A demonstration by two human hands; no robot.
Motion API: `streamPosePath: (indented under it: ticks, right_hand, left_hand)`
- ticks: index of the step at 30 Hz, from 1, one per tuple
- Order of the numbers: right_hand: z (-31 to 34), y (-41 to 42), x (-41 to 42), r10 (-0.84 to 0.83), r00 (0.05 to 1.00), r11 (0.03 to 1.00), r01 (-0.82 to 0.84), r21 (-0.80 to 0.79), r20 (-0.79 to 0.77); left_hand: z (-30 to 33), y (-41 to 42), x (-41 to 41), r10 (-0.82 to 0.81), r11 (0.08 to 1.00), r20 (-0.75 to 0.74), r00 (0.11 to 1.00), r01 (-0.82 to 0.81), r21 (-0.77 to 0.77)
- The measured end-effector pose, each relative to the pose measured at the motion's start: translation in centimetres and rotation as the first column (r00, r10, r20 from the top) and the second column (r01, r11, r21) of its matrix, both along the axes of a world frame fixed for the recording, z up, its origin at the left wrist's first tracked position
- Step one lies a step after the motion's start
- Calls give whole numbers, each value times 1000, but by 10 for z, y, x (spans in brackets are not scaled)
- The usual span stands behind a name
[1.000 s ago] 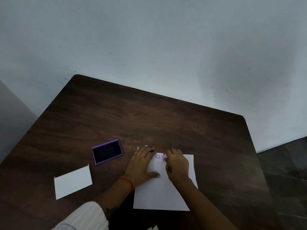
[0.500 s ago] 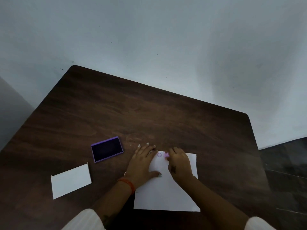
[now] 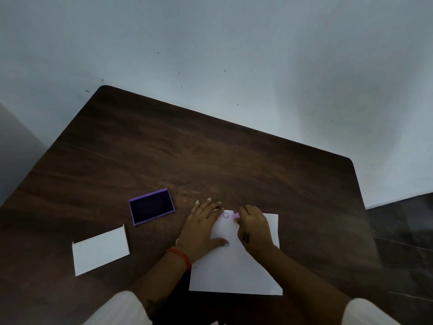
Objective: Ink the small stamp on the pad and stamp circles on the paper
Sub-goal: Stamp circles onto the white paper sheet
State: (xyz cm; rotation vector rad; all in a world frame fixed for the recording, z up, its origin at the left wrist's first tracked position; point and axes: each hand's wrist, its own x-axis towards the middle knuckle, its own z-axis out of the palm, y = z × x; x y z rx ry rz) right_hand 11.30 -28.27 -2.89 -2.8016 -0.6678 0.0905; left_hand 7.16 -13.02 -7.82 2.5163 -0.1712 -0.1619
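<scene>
Head view shows the right hand (image 3: 254, 227) pinching the small pink stamp (image 3: 235, 216) at the far edge of the white paper sheet (image 3: 236, 273), just right of one purple circle (image 3: 225, 215). The left hand (image 3: 202, 227) lies flat, holding the paper on the dark wooden counter (image 3: 187, 156). The purple ink pad (image 3: 151, 206) sits to the left, nearer the left hand.

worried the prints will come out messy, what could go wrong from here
The stamp sits right beside the one circle near the paper's far edge; the next print may overlap it or run off. The left hand lies by that fresh circle and could smear it. The right hand pinches only the stamp's end, so it may tilt.
</scene>
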Motion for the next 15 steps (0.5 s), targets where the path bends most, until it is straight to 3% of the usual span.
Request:
streamPosePath:
  ticks: [4, 6, 7, 9, 11, 13, 15]
  right_hand:
    - [9, -1, 12, -55, 978, 998, 55, -9, -199]
    - [19, -2, 17, -177, 918, 980, 199, 28, -354]
    - [23, -3, 16, -242, 888, 941, 312, 127, -392]
    - [32, -8, 5, -363, 825, 727, 541, 422, -432]
    - [40, -14, -3, -422, 709, 491, 703, 514, -566]
    - [44, -20, -8, -259, 550, 212, 834, 509, -794]
    - [47, -26, -16, 28, 439, -39, 898, 438, -898]
  left_hand:
    - [9, 2, -1, -7, 1000, 10, 1000, 7, 0]
    - [12, 3, -1, -16, 1000, 8, 1000, 16, 12]
    - [14, 3, -2, -17, 1000, 9, 1000, 17, 13]
    - [18, 3, -2, -19, 1000, -2, 1000, 19, 14]
    - [21, 3, -1, -27, 999, -23, 999, 28, 26]
    - [26, 4, -1, -38, 999, -52, 998, 39, 35]
    - [32, 7, -2, -22, 1000, -80, 997, 22, -1]
